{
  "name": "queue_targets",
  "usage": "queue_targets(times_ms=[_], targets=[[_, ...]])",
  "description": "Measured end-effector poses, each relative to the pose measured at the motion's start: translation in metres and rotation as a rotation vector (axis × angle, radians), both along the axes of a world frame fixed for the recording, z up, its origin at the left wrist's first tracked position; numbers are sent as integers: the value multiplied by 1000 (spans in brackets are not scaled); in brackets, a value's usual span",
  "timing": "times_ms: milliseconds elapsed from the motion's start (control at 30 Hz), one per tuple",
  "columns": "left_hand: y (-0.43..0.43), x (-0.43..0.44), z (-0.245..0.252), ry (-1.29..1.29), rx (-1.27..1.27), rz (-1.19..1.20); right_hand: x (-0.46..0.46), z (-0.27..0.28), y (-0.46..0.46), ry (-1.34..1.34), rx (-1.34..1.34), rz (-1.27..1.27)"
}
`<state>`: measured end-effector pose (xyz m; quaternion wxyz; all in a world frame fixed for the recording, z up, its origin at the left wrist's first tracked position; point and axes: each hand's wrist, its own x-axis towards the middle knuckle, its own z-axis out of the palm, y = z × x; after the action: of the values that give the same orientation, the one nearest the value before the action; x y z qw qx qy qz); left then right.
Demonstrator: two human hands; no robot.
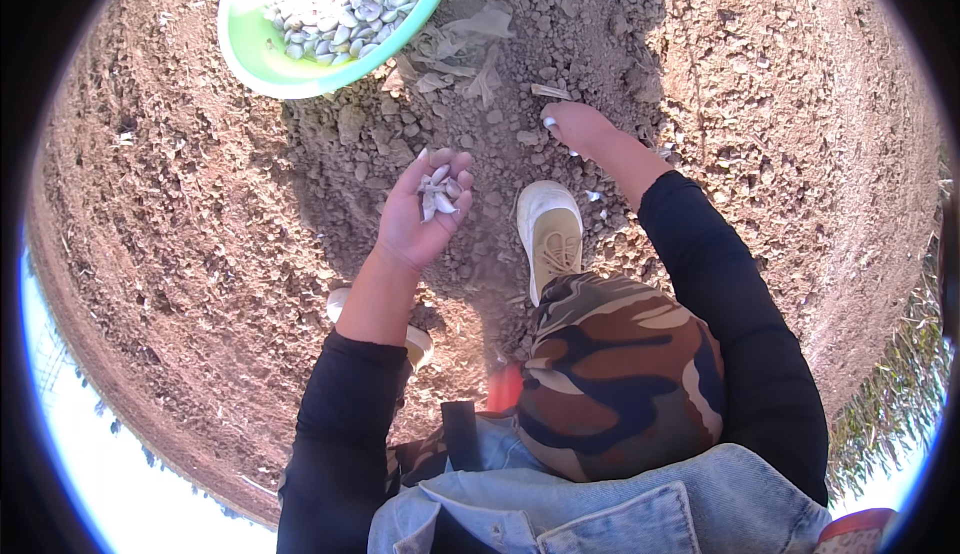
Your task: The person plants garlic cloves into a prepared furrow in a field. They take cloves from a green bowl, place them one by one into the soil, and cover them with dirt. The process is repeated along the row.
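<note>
My left hand (407,230) is cupped palm up above the soil, with several garlic cloves (442,192) lying in the palm and against the curled fingers. Down near the ground, ahead of the tan shoe, my right hand (581,128) has its fingers curled around a pale garlic clove (550,123). Another whitish bit shows under that hand, partly hidden by it. A green plastic basin (319,87) rests on the soil ahead and to the left, holding many loose garlic cloves (360,18), some washed out by glare.
Loose, cloddy soil (187,201) spreads all around. Thin, pale, crumpled film (480,25) lies beside the basin, and a dry stalk piece (550,91) lies just beyond my right hand. A tan lace-up shoe (556,243) stands between my hands. Green plants (892,396) edge the right side.
</note>
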<state>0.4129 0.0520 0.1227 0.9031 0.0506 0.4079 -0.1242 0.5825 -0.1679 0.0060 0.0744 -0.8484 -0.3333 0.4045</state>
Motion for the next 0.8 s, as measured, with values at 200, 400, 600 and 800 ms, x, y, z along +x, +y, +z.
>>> queue_targets(times_ms=[200, 400, 600, 800], targets=[[0, -1, 2, -5, 4, 2, -1, 15, -25, 319, -277, -151], [-1, -1, 6, -3, 0, -11, -5, -16, -5, -123, 223, -258], [3, 1, 11, 4, 21, -8, -5, -33, -10, -148, 133, -180], [1, 5, 9, 27, 47, -9, -2, -25, -1, -157, 50, -189]])
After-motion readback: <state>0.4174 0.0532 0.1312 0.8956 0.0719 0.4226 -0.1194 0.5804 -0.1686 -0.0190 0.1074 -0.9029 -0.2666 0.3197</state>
